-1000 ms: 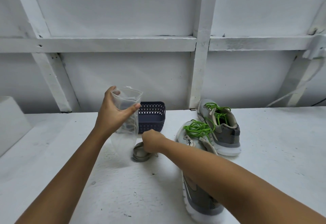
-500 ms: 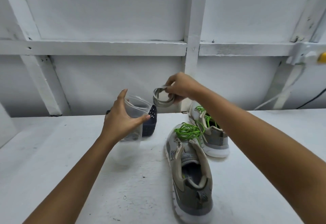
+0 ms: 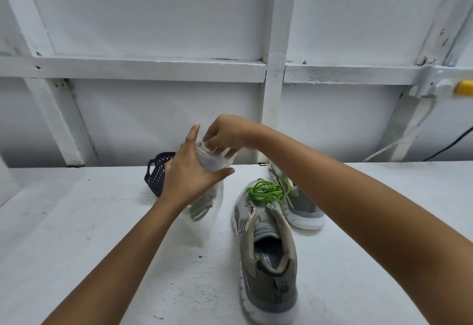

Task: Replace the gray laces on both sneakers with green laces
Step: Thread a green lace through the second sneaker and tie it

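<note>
At centre frame, a person's left hand (image 3: 192, 176) grips the mouth of a clear plastic bag (image 3: 210, 219), thumb and fingers curled round it to hold it open. The right hand (image 3: 227, 134) dips bunched fingertips into the opening from above; whether those fingers pinch anything cannot be told. The gray laces (image 3: 202, 208), flat and limp, lie coiled low inside the bag, which sags thin and crinkled toward the scuffed white table (image 3: 76, 235). The step looks best done by keeping the mouth wide and round. The laces should go well below the rim before either hand lets go, since loose ends could catch on the flimsy edge and spill out. Right of centre stand the near sneaker (image 3: 266, 260) and, just behind it, the far sneaker (image 3: 304, 207). Both are gray mesh with padded beige collars and thick white soles, and both carry green laces (image 3: 266, 191), a thin round cord bunched loosely over the tongues. A dark blue perforated plastic basket (image 3: 157, 171) sits behind the left hand.
</note>
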The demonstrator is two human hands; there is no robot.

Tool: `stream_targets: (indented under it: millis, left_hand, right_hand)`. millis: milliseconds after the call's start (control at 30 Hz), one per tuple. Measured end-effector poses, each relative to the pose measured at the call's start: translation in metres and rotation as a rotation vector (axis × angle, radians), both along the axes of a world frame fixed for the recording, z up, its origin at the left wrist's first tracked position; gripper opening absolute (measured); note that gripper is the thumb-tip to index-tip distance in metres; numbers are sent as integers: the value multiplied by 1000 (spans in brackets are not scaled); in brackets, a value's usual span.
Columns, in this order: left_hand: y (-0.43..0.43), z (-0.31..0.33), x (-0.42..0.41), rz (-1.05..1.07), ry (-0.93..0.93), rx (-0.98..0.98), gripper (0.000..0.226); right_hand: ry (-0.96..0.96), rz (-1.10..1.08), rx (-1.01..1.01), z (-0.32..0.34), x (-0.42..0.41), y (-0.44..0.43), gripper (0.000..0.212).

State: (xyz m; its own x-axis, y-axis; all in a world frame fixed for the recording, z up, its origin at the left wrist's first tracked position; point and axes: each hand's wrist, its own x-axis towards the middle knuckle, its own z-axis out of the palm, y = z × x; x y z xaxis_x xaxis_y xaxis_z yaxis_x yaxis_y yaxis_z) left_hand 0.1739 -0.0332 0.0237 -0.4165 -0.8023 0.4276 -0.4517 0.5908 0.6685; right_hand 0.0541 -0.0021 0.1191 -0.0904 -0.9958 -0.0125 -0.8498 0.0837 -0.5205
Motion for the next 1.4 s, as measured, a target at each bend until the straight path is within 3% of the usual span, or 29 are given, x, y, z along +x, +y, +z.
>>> stream_targets:
  millis: [133, 267, 367, 533, 667, 767, 900, 1033, 1167, 1400]
  left_hand:
    - [-1, 0, -1, -35, 165, 110, 120]
    - [-3, 2, -2, -29, 231, 109, 119]
    - [0, 5, -5, -32, 211, 93, 120]
    - [9, 10, -8, -172, 276, 174, 113]
    - [-6, 9, -13, -106, 579, 445, 58]
    - [-13, 13, -18, -80, 608, 513, 29]
    - [-16, 18, -21, -111, 584, 458, 23]
    - [-17, 24, -24, -59, 555, 224, 24]
    - [-12, 33, -25, -103, 626, 251, 20]
    - [-8, 39, -26, -159, 674, 340, 15]
  right_hand:
    - [254, -11, -161, 2, -7, 10, 33]
    - [302, 39, -11, 1, -16, 28, 42]
    - [108, 42, 16, -2, -23, 36, 27]
    - [-104, -14, -141, -4, -35, 41, 16]
    - [-342, -17, -212, -6, -51, 48, 17]
    - [-402, -7, -264, -13, -59, 51, 15]
    - [-382, -31, -339, -19, -67, 57, 12]
    - [-382, -59, -420, -21, -73, 61, 8]
    - [-620, -147, -429, -27, -78, 64, 18]
    - [-903, -310, -191, -34, -85, 69, 7]
